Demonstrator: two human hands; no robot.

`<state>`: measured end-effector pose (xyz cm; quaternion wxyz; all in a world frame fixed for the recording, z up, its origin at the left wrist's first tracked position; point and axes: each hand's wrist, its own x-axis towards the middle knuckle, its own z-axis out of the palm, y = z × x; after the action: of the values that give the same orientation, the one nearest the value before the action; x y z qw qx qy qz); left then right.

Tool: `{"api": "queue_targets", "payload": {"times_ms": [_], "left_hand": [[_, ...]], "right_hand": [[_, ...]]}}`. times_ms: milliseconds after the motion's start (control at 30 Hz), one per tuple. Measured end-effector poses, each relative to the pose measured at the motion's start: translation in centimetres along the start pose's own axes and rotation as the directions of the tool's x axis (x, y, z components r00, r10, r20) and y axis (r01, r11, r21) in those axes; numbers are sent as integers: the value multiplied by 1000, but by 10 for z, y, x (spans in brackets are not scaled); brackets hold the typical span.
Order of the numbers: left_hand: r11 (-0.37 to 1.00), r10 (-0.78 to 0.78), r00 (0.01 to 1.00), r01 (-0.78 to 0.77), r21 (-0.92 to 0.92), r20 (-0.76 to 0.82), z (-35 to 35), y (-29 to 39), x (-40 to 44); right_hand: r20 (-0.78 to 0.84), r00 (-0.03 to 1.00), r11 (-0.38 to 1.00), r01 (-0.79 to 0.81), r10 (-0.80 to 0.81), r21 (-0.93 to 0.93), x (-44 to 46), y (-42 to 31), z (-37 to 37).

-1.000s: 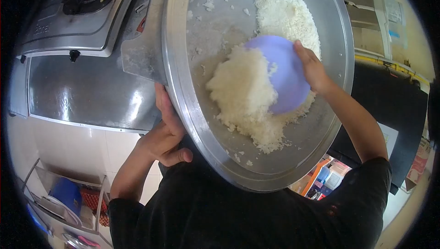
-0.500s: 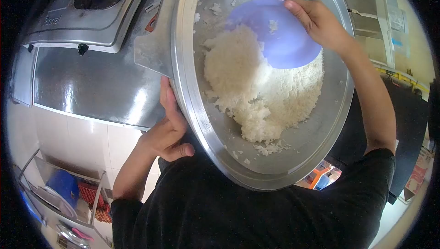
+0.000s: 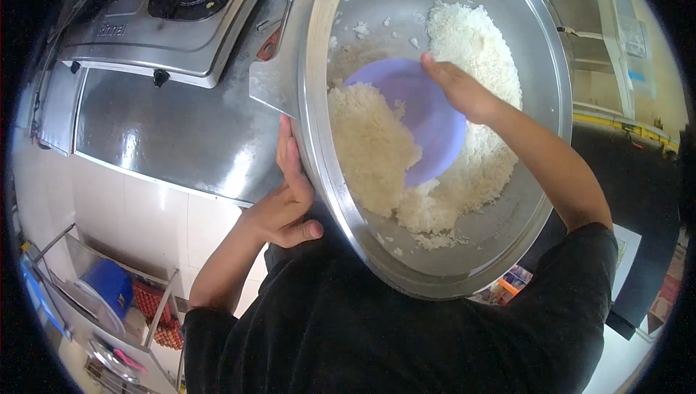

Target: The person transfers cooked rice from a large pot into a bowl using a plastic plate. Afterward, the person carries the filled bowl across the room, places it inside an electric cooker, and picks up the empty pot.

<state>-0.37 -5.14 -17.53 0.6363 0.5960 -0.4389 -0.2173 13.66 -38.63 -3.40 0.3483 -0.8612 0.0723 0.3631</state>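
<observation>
A large tilted metal pot fills the middle of the view, holding a mass of cooked white rice. Inside it, my right hand grips the rim of a purple plastic bowl, thumb along the edge; the fingers behind are hidden. The bowl lies low among the rice, with a clump at its left side. Against the pot's outer left wall, below its flat metal handle, rests my left hand. Its fingers are stretched out and the thumb stands apart.
Upper left, a gas stove stands on a metal counter. A tool with a red-brown handle lies between stove and pot. Lower left is a rack with a blue container. A black surface extends at right.
My right hand has moved the purple bowl down and left through the rice, uncovering rice at the upper right. My left hand stays against the pot; the whole view has shifted slightly.
</observation>
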Motion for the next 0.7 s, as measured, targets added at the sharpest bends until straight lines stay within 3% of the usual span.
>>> {"api": "queue_targets", "payload": {"times_ms": [133, 167, 267, 367, 500, 567, 633, 700], "left_hand": [[995, 31, 997, -23, 101, -75, -1, 10, 7], [994, 75, 992, -66, 88, -106, -2, 14, 10], [999, 35, 996, -32, 36, -83, 3, 7, 10], [998, 16, 999, -13, 63, -49, 0, 9, 11], [986, 13, 993, 6, 166, -118, -2, 16, 11], [983, -35, 987, 62, 173, -156, 4, 9, 4], [973, -69, 976, 112, 204, -206, 5, 6, -1], [974, -211, 974, 216, 69, -76, -2, 16, 3]], "right_hand": [[185, 976, 951, -160, 112, 266, -5, 7, 20], [110, 986, 950, -151, 125, 273, -12, 2, 21], [202, 978, 931, -111, 41, 348, -18, -3, 2], [146, 986, 919, -129, 79, 373, -34, -9, -10], [-250, 967, 826, 94, 58, 556, -66, 8, -37], [-348, 937, 663, 246, 24, 707, -104, 0, -55], [-518, 855, 597, 429, -27, 677, -142, 6, -67], [-649, 761, 515, 559, -8, 649, -183, 25, -74]]}}
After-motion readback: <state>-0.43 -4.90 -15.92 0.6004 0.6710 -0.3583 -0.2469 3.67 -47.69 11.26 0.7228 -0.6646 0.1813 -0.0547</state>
